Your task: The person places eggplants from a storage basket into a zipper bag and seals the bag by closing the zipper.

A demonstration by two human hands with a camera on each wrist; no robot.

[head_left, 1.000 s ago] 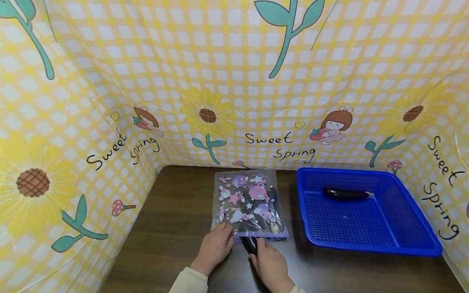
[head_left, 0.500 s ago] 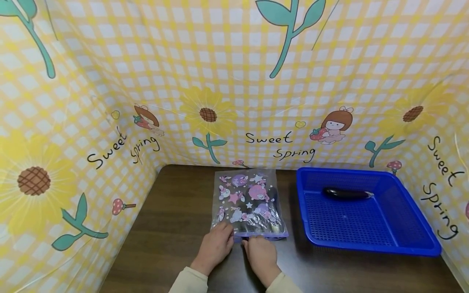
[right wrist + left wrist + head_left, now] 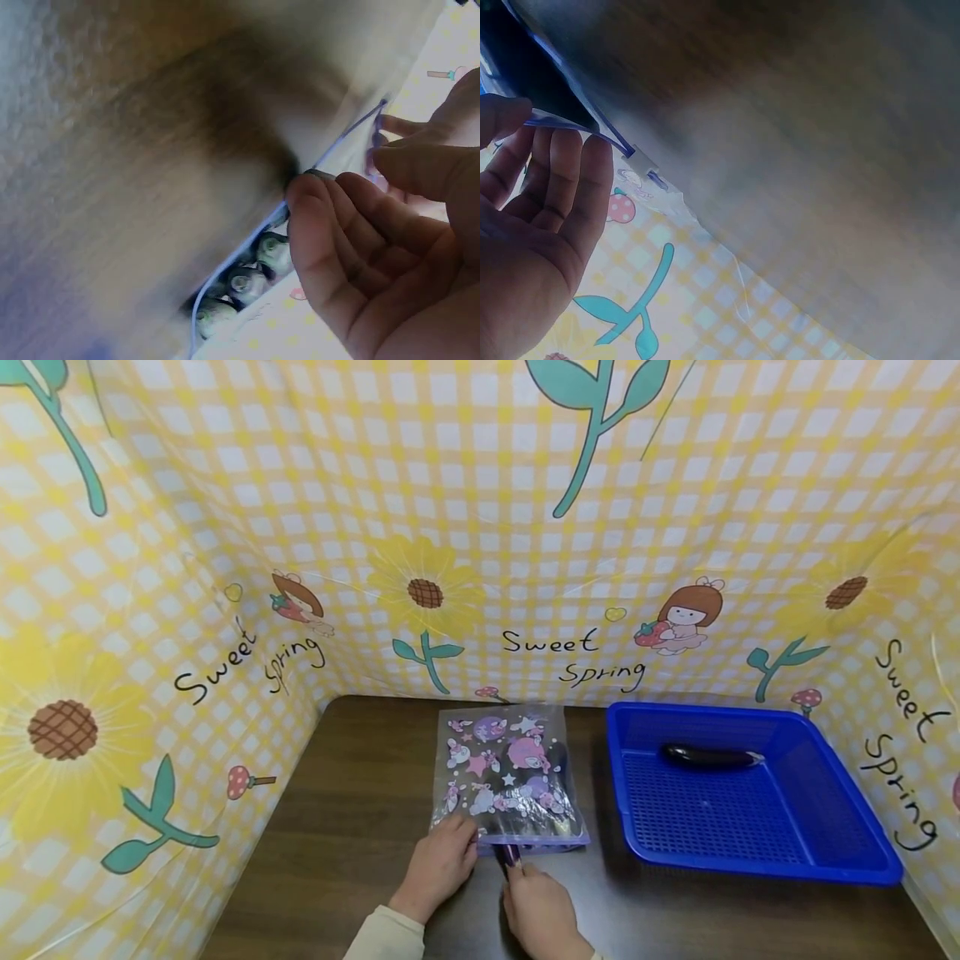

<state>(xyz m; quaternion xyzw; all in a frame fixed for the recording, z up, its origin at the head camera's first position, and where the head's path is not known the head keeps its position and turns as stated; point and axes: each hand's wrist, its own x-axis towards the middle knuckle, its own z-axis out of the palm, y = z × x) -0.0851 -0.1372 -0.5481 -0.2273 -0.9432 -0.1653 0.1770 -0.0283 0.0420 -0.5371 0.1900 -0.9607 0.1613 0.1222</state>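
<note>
One dark eggplant (image 3: 510, 855) shows only in part in the head view, where it crosses the purple-edged mouth of a clear printed bag (image 3: 480, 768) lying flat on a brown tabletop (image 3: 345, 793). Its long axis runs away from the person and slightly leftward, from the fingers of the right hand (image 3: 543, 906) into the opening, so hand, eggplant and bag mouth make nearly one line. The right hand is the nearer one, its fingers curled on the near end; the left hand (image 3: 444, 858) rests just to the left, on the corner of the mouth, not touching the eggplant. Well to the right, a second eggplant (image 3: 708, 757) lies crosswise in a blue basket (image 3: 697, 806). From the left wrist, thumb and fingers pinch the bag's edge, and a small white slider (image 3: 640, 160) sits on the edge just beyond the fingertips; the gap behind is dark. From the right wrist, the fingers are bent inward with the thumb opposite, apparently pinching the eggplant's end, though they hide most of it; beside them, within the bag, three pale stem ends (image 3: 247, 283) sit in a row facing outward.
</note>
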